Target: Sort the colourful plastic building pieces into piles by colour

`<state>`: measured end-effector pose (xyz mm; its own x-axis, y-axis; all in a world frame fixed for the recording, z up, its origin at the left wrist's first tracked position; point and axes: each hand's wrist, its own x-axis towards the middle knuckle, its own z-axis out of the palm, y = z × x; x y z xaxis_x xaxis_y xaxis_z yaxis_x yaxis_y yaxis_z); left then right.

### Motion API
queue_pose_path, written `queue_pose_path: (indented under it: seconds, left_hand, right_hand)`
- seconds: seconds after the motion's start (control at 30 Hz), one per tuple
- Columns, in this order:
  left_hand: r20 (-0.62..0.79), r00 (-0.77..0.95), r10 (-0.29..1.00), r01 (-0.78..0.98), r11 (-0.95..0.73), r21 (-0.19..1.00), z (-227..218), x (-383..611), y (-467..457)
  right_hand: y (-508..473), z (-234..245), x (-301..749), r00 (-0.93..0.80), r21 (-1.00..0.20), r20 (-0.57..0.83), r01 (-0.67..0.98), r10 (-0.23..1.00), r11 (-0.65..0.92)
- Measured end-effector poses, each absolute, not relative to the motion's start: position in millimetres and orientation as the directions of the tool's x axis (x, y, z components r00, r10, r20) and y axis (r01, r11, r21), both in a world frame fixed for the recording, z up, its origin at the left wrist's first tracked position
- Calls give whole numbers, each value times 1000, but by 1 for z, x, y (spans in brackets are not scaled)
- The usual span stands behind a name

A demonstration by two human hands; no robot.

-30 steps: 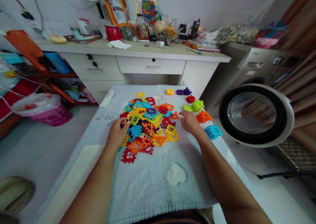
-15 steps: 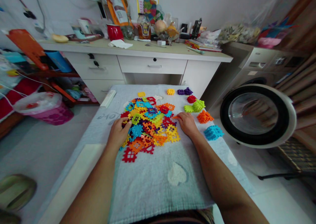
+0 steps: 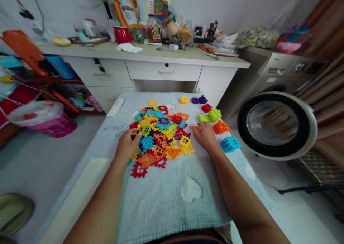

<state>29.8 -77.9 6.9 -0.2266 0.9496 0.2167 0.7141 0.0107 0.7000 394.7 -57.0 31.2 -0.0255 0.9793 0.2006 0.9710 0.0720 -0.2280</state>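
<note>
A heap of flat, notched plastic building pieces (image 3: 160, 138) in many colours lies on the cloth-covered table. My left hand (image 3: 127, 146) rests at the heap's left edge, thumb and forefinger apart, touching pieces there; its other fingers are partly hidden. My right hand (image 3: 205, 134) is just right of the heap, fingers closed on an orange building piece (image 3: 194, 127) that pokes out to the left. Close by stand sorted stacks: orange pieces (image 3: 221, 127), blue pieces (image 3: 230, 144), green pieces (image 3: 214, 115), red pieces (image 3: 206, 108), purple pieces (image 3: 203, 99) and yellow pieces (image 3: 184, 100).
A white box-like object (image 3: 115, 108) lies at the table's far left corner. Behind stands a white desk (image 3: 163, 60) with jars and other clutter. To the right is a washing machine with its round door (image 3: 276, 125) open; a pink bin (image 3: 53, 124) stands left.
My right hand has moved slightly right, away from the heap and closer to the orange stack, with the orange piece. My left hand stays by the heap. The view has shifted a little.
</note>
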Motion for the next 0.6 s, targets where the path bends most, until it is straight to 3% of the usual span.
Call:
queue_pose_path:
  seconds: [0.13, 0.33, 0.43, 0.6]
  left_hand:
    - [222, -222, 949, 715, 3, 699, 6, 29, -77]
    - [224, -215, 951, 718, -2, 696, 6, 29, -77]
    - [229, -214, 950, 718, -6, 696, 5, 29, -76]
    - [233, -201, 951, 715, -20, 699, 5, 28, -75]
  right_hand:
    - [-58, 38, 390, -35, -169, 82, 984, 996, 48]
    - [-58, 71, 414, -54, -177, 181, 980, 982, 86]
    - [-56, 96, 447, 15, -174, 236, 984, 972, 27]
    - [-51, 116, 495, 109, -151, 118, 984, 987, -90]
